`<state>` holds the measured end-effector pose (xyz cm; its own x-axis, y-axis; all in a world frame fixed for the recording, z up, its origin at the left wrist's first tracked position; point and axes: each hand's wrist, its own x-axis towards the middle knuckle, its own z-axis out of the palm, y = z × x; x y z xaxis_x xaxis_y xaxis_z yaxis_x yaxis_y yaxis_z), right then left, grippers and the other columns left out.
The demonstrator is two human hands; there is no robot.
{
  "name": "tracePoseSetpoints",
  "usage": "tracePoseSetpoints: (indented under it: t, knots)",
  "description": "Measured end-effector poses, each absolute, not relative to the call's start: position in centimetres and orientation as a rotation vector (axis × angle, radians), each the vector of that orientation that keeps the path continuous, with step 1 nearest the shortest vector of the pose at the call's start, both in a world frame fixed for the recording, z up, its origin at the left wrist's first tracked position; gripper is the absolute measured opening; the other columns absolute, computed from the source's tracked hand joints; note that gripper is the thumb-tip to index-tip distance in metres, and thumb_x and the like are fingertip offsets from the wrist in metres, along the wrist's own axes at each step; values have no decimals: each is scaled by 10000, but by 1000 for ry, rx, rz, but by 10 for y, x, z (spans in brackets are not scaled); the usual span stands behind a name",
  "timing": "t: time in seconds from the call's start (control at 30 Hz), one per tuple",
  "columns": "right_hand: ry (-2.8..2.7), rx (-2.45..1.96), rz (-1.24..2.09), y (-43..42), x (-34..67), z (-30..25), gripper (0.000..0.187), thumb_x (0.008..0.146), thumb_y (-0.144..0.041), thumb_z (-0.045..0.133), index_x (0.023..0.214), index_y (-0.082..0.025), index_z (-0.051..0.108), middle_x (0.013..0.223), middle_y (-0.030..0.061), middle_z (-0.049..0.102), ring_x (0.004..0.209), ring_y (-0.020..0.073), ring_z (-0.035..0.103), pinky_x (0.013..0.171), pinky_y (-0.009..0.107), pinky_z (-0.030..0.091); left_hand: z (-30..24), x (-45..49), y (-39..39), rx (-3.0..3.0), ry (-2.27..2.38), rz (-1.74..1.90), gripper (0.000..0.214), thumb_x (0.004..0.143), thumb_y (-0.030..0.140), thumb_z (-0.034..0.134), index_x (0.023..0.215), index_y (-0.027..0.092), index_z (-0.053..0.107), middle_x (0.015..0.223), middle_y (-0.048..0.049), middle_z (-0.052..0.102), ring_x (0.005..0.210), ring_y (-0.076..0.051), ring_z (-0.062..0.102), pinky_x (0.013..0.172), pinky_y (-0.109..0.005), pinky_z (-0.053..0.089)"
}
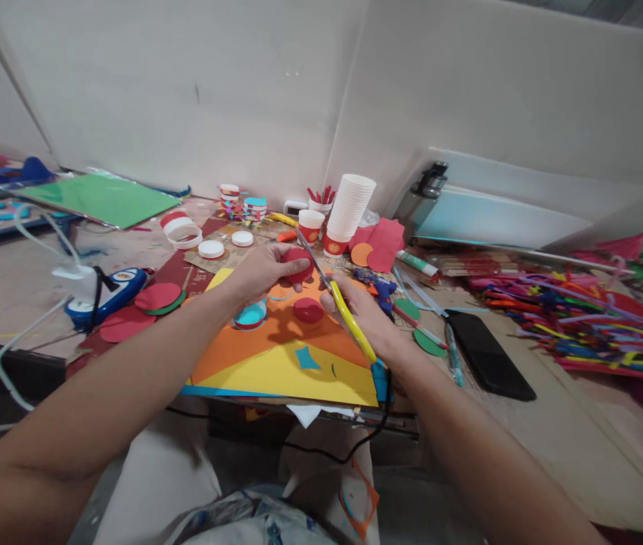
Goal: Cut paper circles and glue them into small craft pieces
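Observation:
My left hand (pixel 262 271) is closed on a small red paper cup (pixel 297 265), held on its side above the orange paper (pixel 276 341). My right hand (pixel 362 312) grips yellow-handled scissors (pixel 340 303), whose blades point up-left and meet the cup's rim. Another red round piece (pixel 309 309) lies on the orange paper just below the cup. A cup base with a blue inside (pixel 250 315) sits left of it. Yellow paper (pixel 293 376) lies under the orange sheet.
A stack of white cups (pixel 349 208) and a red-and-white cup (pixel 311 224) stand behind. Red paper circles (pixel 156 297), white rings (pixel 184 235), a blue glue gun (pixel 378 286), a black phone (pixel 489 354), pipe cleaners (pixel 582 325), a green sheet (pixel 100 198) and a white cable (pixel 26 333) surround the work.

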<state>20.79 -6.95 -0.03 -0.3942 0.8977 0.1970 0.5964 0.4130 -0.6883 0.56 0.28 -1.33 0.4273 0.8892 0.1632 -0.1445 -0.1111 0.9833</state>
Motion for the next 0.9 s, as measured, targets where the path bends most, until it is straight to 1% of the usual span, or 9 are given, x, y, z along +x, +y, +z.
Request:
tracePoseSetpoints:
  t: [0.27, 0.53, 0.63, 0.77, 0.9]
  knots:
    - [-2124, -1264, 710, -69, 209, -1, 377, 935, -574, 416, 870, -204, 450, 783, -15, 440, 705, 129, 397, 634, 269, 320, -14, 5, 4, 1425, 704, 992, 330, 716, 420, 787, 801, 119, 684, 701, -28, 669, 542, -85, 578, 542, -216, 466]
    - [-2102, -1308, 718, -72, 209, 3, 415, 924, -620, 401, 849, -215, 448, 713, -25, 423, 646, 126, 399, 579, 259, 301, -10, 4, 3, 1403, 735, 1032, 366, 700, 450, 790, 773, 119, 654, 696, -26, 649, 511, -68, 535, 485, -193, 412]
    - [-2122, -1298, 698, -71, 210, 2, 398, 936, -602, 401, 854, -215, 445, 738, -21, 435, 671, 132, 410, 613, 270, 323, -10, 4, 3, 1411, 745, 1020, 363, 706, 454, 783, 770, 120, 656, 702, -32, 651, 526, -71, 529, 489, -196, 412]
    - [-2139, -1278, 692, -69, 210, -1, 388, 935, -590, 418, 893, -206, 456, 827, -3, 490, 739, 139, 443, 685, 282, 357, -13, 4, 4, 1474, 710, 1000, 342, 726, 448, 769, 756, 123, 668, 714, -31, 654, 551, -73, 534, 512, -203, 425]
    - [-2150, -1292, 706, -68, 211, 0, 407, 935, -604, 406, 920, -203, 471, 818, -4, 493, 735, 141, 440, 675, 279, 344, -13, 3, 3, 1491, 710, 976, 318, 731, 427, 767, 766, 125, 676, 719, -28, 658, 531, -65, 522, 508, -203, 422]
